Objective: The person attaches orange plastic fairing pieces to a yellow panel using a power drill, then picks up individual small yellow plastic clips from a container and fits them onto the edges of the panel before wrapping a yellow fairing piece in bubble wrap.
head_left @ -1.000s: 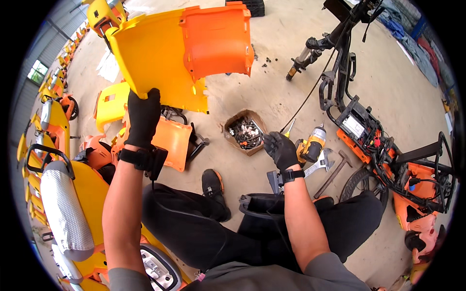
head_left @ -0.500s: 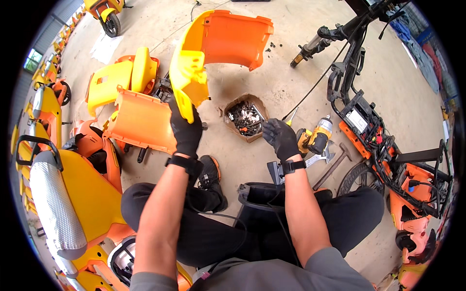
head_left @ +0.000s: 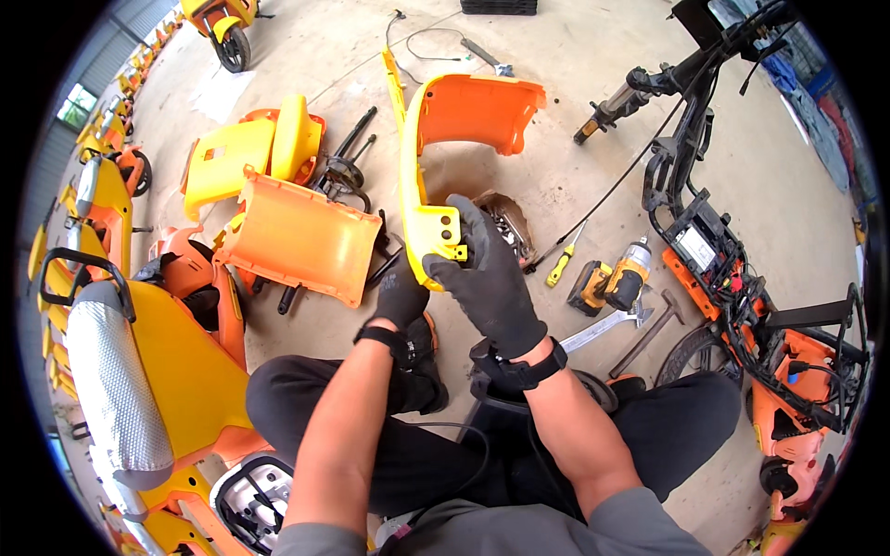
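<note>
Two black-gloved hands. Right hand (head_left: 487, 278): thumb and fingers closed on the near end of one yellow-and-orange panel (head_left: 411, 176). Left hand (head_left: 401, 295): at the panel's near left edge, fingers hidden, grip cannot be told. Panel: held edge-on, mid-scene. Beyond the right hand: one cardboard box (head_left: 524, 225) of small parts, partly hidden. Right, on the floor (head_left: 556, 120): screwdriver (head_left: 560, 266), power drill (head_left: 628, 275), wrench (head_left: 598, 327), hammer (head_left: 647, 335). Farther right: stripped bike frame (head_left: 691, 246). Left: orange panel (head_left: 306, 236), hollow side up.
</note>
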A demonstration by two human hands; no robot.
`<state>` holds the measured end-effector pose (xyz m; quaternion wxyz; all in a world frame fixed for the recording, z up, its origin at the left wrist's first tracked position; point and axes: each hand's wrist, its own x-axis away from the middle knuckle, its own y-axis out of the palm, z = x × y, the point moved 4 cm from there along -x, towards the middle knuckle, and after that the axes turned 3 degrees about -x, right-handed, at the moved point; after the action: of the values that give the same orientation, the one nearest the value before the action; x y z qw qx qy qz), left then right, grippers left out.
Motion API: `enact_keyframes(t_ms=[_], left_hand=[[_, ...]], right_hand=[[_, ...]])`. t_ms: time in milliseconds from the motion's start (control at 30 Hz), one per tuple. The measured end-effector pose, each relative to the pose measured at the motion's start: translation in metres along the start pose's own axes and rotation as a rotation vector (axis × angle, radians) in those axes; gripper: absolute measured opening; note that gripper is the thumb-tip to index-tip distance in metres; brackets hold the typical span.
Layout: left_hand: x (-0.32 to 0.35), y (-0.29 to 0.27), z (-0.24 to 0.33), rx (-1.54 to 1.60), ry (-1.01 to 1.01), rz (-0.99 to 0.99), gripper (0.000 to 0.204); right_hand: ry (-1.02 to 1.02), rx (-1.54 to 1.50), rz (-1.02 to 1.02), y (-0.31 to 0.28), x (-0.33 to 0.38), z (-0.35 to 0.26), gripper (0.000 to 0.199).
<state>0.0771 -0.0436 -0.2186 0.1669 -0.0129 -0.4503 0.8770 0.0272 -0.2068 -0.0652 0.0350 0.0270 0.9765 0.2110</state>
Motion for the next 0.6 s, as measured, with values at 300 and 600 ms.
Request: enact_keyframes(t_ms=[300,600], left_hand=[[-0.012,-0.18,0.097,0.303,-0.067,0.076,0.031],[0.004,-0.168,0.15,-0.05,0.211,-0.241,0.027]], right_hand=[[0.102,0.031,-0.111,-0.005,0.0,0.004,0.071],[0.165,0.08,-0.226,0.007,0.004,0.023,0.078]])
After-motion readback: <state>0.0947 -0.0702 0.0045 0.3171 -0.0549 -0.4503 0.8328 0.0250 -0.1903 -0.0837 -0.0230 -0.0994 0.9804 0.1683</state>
